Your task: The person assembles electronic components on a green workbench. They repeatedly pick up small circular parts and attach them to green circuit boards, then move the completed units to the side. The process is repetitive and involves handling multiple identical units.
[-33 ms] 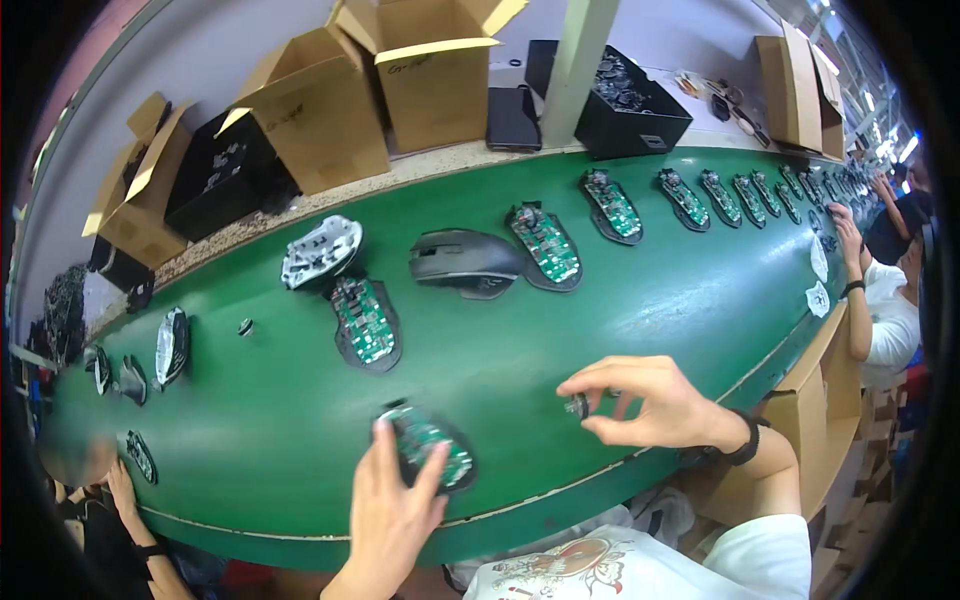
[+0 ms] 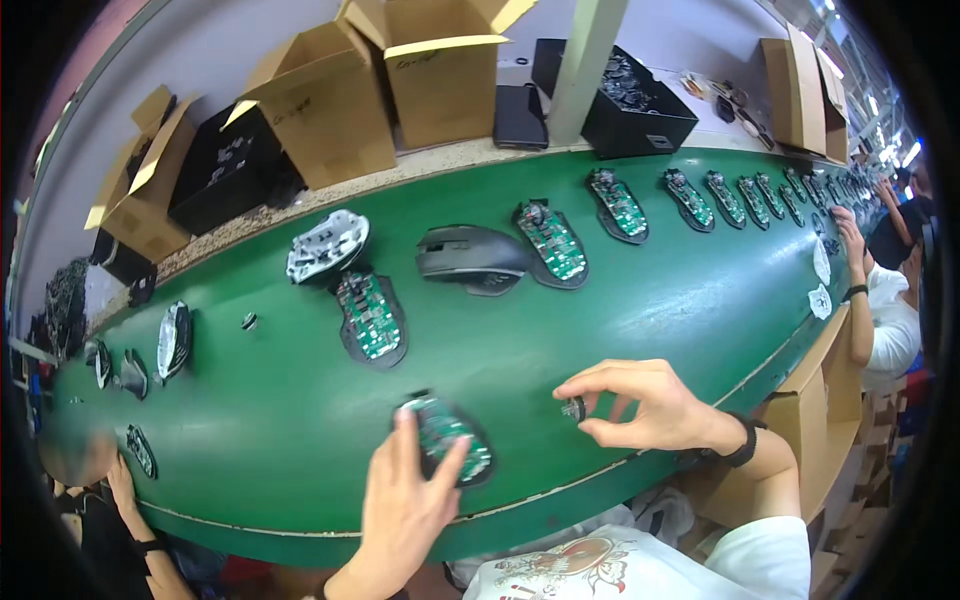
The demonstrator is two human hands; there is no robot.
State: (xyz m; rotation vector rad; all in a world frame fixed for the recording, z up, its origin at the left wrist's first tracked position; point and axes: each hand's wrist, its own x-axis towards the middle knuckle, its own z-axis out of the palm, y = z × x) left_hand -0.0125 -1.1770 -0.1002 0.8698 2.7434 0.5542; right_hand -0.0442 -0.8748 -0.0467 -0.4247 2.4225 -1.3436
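Observation:
Near the table's front edge, my left hand [image 2: 412, 490] grips an open mouse base [image 2: 458, 440] with a green circuit board, thumb and fingers on either side of it. To its right, my right hand [image 2: 650, 400] pinches a small dark scroll wheel [image 2: 573, 409] between thumb and fingertips, above the green surface. Beyond my left hand lies another mouse base with its board [image 2: 370, 318], beside an upturned grey mouse top shell [image 2: 328, 246]. A black mouse top shell [image 2: 470, 258] lies farther back, touching or close to another mouse base [image 2: 552, 245].
More mouse bases [image 2: 688, 200] form a row toward the far right on the green table [image 2: 650, 310]. A loose wheel [image 2: 249, 321] and an upright shell [image 2: 174, 340] lie left. Cardboard boxes [image 2: 335, 130] and a black bin [image 2: 640, 130] line the back ledge. Co-workers' arms [image 2: 855, 260] appear at both sides.
My left hand and the mouse base in it have shifted slightly to the right. My right hand keeps its pinch on the scroll wheel, almost in place. The whole view has shifted a little.

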